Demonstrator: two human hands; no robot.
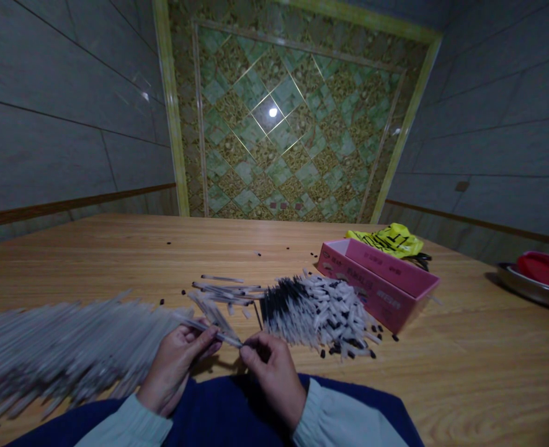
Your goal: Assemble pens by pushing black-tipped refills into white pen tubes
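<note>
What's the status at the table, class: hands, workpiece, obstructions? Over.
Left hand holding slim tube. Right hand pinching its end. Pink box beyond small-parts pile, apart from both hands. Nothing seen blocking them.

stick pile: cut off left | tray: cut off right | box lettering: seemingly blurred

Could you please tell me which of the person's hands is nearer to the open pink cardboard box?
The right hand is nearer, on the near side of the open pink cardboard box and to its left; the left hand is farther to its left.
</note>
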